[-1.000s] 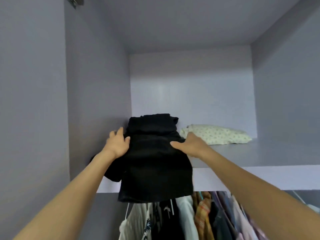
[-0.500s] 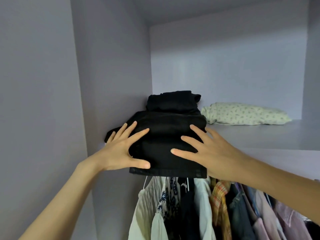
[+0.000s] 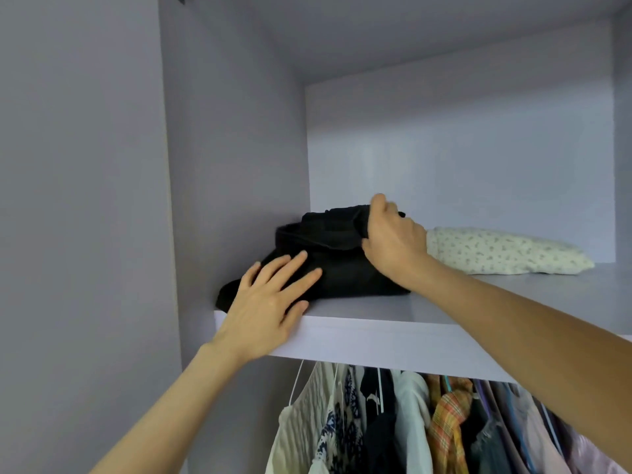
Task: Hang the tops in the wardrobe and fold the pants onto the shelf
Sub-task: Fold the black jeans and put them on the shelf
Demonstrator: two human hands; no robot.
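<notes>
Folded black pants (image 3: 337, 265) lie on the lilac wardrobe shelf (image 3: 376, 333), pushed into its left corner on a stack of dark clothes. My left hand (image 3: 270, 302) lies flat with straight fingers on the front left of the pants, its palm at the shelf's edge. My right hand (image 3: 393, 241) reaches over the right side and its fingers curl round the upper fold of the black stack. Several tops (image 3: 403, 425) hang on hangers under the shelf.
A folded cream floral garment (image 3: 506, 251) lies on the shelf to the right of the black stack. The wardrobe's left wall (image 3: 232, 165) stands close beside the pants. Bare shelf surface stretches to the right front.
The black pants went from overhanging the shelf edge to lying fully on the shelf, further in. My right hand moved up and back to grip the top fold; my left hand followed.
</notes>
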